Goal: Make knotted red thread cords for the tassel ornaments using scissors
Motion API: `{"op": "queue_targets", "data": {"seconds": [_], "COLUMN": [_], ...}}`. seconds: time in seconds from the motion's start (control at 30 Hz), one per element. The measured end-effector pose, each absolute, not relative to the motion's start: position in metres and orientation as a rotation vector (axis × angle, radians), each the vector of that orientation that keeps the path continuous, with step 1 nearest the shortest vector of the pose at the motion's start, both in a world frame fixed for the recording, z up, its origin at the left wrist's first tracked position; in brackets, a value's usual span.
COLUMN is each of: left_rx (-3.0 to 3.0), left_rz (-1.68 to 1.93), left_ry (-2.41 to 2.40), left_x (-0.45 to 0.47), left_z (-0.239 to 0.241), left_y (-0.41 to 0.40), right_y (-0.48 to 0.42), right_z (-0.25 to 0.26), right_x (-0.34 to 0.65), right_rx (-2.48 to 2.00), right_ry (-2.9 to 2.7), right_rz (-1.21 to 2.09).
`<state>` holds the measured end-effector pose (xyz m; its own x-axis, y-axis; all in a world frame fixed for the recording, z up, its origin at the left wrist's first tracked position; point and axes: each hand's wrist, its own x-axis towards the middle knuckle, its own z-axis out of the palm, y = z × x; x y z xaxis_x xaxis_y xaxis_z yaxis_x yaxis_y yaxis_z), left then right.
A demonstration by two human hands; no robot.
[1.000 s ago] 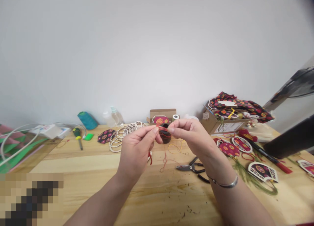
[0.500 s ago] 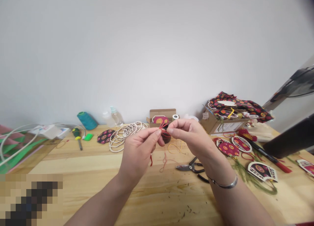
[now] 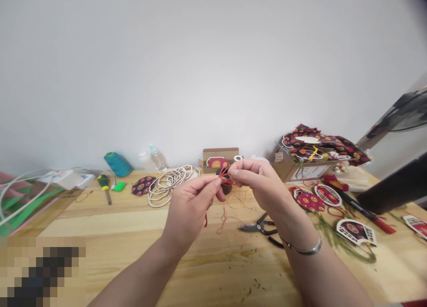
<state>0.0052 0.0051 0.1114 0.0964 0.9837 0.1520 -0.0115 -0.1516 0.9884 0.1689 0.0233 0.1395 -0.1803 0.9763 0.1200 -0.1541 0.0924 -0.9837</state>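
Thin red cord (image 3: 224, 175), looped in several strands, is pinched between my two hands above the table. My left hand (image 3: 195, 200) grips it between thumb and forefinger, and a short red end hangs below that palm. The fingertips of my right hand (image 3: 258, 180) are closed on the strands at the right side. Behind the cord is a dark round object (image 3: 228, 189), partly covered by my fingers. Black-handled pruning shears (image 3: 255, 227) lie on the wood below my right hand, with loose red thread (image 3: 223, 222) to their left.
Wooden frames (image 3: 171, 182), a teal thread cone (image 3: 117, 164), bottles (image 3: 156, 158) and a screwdriver (image 3: 106, 189) stand or lie left. A cardboard box (image 3: 300, 171) with patterned fabric is at the right, near finished ornaments (image 3: 356, 233) and a black post (image 3: 393, 182).
The red strands between my hands are spread a little wider, and my right fingertips have shifted slightly right. My left hand keeps its pinch.
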Motion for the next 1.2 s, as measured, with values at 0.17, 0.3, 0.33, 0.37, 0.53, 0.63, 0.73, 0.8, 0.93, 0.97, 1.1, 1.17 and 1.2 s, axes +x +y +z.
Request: {"op": "queue_targets", "data": {"seconds": [0.17,0.3,0.33,0.37,0.53,0.63,0.73,0.8,0.93,0.97,1.1,1.17,1.2], "left_rx": [1.402,1.434,1.436,1.437,1.428,1.442,1.450,1.456,1.483,1.489,1.502,1.508,1.512], "left_rz": [1.213,1.202,1.201,1.201,1.185,1.174,1.179,1.183,1.199,1.200,1.205,1.208,1.207], "left_ry": [1.090,1.096,1.096,1.098,1.104,1.105,1.091,1.072,1.050,1.052,1.052,1.053,1.054], "left_x": [0.0062,0.0068,0.0068,0.0068,0.0076,0.0080,0.0085,0.0093,0.0110,0.0112,0.0111,0.0108,0.0106], "left_z": [0.1139,0.1164,0.1166,0.1168,0.1164,0.1162,0.1163,0.1170,0.1192,0.1196,0.1198,0.1195,0.1194], "left_y": [0.0025,0.0013,0.0014,0.0015,0.0019,0.0012,0.0007,0.0006,0.0012,0.0014,0.0020,0.0019,0.0017], "right_y": [0.0213,0.0206,0.0208,0.0210,0.0220,0.0218,0.0213,0.0212,0.0213,0.0214,0.0213,0.0213,0.0214], "right_z": [0.1411,0.1411,0.1411,0.1411,0.1414,0.1413,0.1404,0.1395,0.1380,0.1379,0.1383,0.1386,0.1386], "right_x": [0.1681,0.1677,0.1678,0.1680,0.1688,0.1685,0.1683,0.1685,0.1695,0.1696,0.1697,0.1697,0.1697], "right_rx": [-0.947,-0.964,-0.967,-0.966,-0.928,-0.903,-0.897,-0.906,-0.919,-0.922,-0.936,-0.944,-0.946], "right_ry": [-1.279,-1.281,-1.273,-1.265,-1.269,-1.290,-1.296,-1.294,-1.305,-1.308,-1.322,-1.329,-1.331], "right_rz": [1.356,1.357,1.354,1.354,1.363,1.364,1.368,1.362,1.338,1.332,1.311,1.302,1.300]}}
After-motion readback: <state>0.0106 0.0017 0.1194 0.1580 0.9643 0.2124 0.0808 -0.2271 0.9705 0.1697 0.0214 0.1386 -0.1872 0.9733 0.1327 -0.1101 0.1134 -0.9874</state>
